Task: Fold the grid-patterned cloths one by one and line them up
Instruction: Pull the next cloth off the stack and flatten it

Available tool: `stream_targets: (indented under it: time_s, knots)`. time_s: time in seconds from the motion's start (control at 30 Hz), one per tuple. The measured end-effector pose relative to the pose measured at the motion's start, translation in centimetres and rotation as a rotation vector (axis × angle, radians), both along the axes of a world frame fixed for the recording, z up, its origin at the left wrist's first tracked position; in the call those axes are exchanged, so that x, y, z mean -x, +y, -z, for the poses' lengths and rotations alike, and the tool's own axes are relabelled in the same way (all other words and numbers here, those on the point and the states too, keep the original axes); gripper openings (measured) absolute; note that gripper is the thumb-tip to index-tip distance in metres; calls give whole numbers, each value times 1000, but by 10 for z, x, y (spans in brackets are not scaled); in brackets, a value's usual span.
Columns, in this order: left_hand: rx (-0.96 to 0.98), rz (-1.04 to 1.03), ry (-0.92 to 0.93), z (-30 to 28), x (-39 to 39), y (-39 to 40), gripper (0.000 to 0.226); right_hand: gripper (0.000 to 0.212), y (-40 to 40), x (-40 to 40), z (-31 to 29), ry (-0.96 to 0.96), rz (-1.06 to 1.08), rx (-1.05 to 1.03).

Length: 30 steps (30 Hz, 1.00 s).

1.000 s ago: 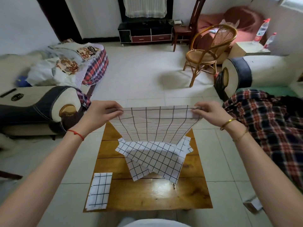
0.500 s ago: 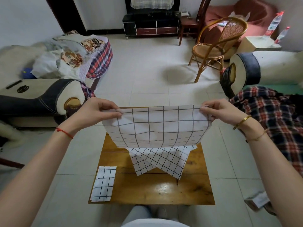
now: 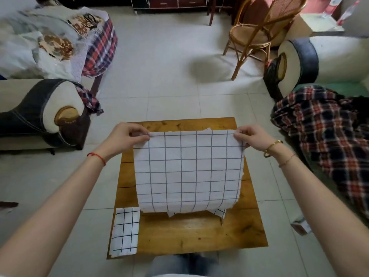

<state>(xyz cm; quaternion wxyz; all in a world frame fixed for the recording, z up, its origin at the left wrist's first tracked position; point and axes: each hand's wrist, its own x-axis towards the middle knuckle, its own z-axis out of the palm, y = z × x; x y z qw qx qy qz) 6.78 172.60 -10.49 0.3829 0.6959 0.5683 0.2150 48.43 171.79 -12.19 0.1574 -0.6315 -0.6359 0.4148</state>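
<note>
Both hands have a pinch grip on the top corners of a grid cloth, left hand and right hand. It hangs between them over the wooden surface. A folded cloth sits below the left grip, at the surface's near corner.

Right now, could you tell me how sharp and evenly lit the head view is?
Head view: held cloth and wooden table are sharp; wide-angle bending at the edges; soft daylight, a shadow beneath the rattan chair; mild sheen on the tabletop.
</note>
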Motion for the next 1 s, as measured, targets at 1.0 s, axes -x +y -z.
stream_targets:
  time_s: [1.0]
  knots:
    - [185, -174, 48, 167, 9, 61, 16, 19, 49, 48, 165, -252, 257, -107]
